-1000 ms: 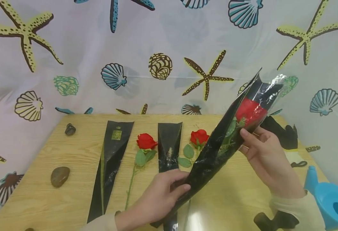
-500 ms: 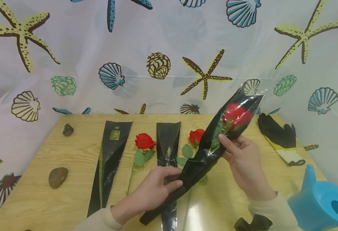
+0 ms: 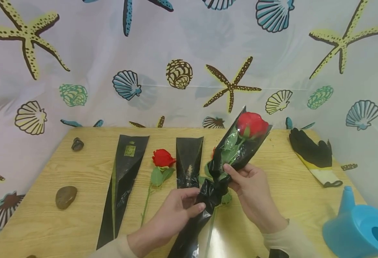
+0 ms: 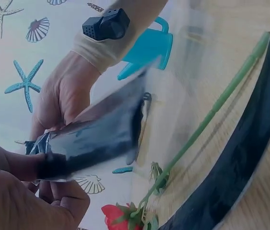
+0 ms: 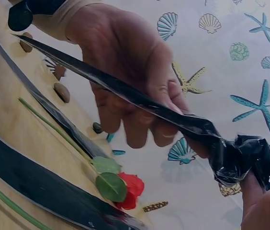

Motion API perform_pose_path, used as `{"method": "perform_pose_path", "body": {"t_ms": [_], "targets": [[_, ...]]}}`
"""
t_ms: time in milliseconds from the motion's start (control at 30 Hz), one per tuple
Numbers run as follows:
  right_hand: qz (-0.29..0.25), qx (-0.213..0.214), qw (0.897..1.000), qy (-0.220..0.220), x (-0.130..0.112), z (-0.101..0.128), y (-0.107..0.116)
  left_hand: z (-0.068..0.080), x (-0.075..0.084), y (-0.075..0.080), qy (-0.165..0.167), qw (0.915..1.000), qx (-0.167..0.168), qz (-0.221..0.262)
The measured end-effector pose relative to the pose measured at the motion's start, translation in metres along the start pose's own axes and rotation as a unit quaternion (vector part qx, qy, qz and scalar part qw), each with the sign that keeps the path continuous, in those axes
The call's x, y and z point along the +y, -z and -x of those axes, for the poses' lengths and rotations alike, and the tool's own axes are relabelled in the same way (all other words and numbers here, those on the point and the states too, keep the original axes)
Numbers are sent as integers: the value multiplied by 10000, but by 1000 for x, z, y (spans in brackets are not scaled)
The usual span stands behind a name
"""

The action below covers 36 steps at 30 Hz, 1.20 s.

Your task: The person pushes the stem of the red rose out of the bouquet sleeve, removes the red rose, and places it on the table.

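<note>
Seashell curtain behind, the wrapped rose has dropped lower over the table; left hand now grips the crumpled sleeve, right hand pinches above, bunching it.

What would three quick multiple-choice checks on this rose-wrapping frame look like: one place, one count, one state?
1. Where does the blue watering can stand?
A. at the table's near right
B. beside the far left stone
C. between the two flat sleeves

2. How many black sleeves lie flat on the table, unheld?
A. one
B. two
C. four

3. How is the wrapped rose held?
A. lying untouched on the table
B. by one hand only
C. by both hands, above the table

Answers:
1 A, it sits low at the right edge of the head view.
2 B, a left sleeve and a middle sleeve.
3 C, the left hand grips the held sleeve low, the right hand pinches it higher.
</note>
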State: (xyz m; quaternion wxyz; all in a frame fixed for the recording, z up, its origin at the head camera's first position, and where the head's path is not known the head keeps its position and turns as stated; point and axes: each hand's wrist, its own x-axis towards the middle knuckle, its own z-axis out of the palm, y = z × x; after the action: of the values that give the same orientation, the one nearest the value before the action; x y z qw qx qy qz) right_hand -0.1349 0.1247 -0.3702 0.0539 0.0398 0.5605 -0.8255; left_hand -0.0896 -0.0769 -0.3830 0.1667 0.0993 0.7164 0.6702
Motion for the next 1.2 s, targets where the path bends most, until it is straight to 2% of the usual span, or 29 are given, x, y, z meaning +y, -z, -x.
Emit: {"method": "perform_pose_path", "body": {"t_ms": [100, 233, 367, 500, 633, 733, 833, 967, 1067, 1200], "targets": [[37, -87, 9999, -67, 2, 0, -1, 0, 0, 4, -104, 9990, -123, -416], [-43, -185, 9998, -67, -1, -1, 4, 2, 0, 17, -205, 9922, -415, -1159], [-134, -166, 9997, -90, -6, -4, 11, 5, -3, 32, -306, 9852, -770, -1499], [-239, -84, 9996, -120, -9, -7, 17, 10, -6, 49, -375, 9811, -1050, -1583], [-288, 2, 9995, -156, -11, -8, 20, 11, -10, 66, -154, 9781, -1380, -1548], [-265, 142, 9994, -157, -13, -10, 24, 11, -15, 78, -30, 9728, -1721, -1551], [-132, 64, 9998, -153, -15, -13, 28, 13, -18, 86, -3, 9674, -1930, -1641], [-67, -273, 9994, -184, -13, -13, 26, 12, -16, 88, -159, 9628, -1874, -1940], [-176, -220, 9995, -103, -11, -12, 24, 10, -13, 85, -348, 9604, -1725, -2160], [-124, -119, 9998, 77, -9, -10, 21, 9, -8, 82, -346, 9607, -1484, -2320]]}}
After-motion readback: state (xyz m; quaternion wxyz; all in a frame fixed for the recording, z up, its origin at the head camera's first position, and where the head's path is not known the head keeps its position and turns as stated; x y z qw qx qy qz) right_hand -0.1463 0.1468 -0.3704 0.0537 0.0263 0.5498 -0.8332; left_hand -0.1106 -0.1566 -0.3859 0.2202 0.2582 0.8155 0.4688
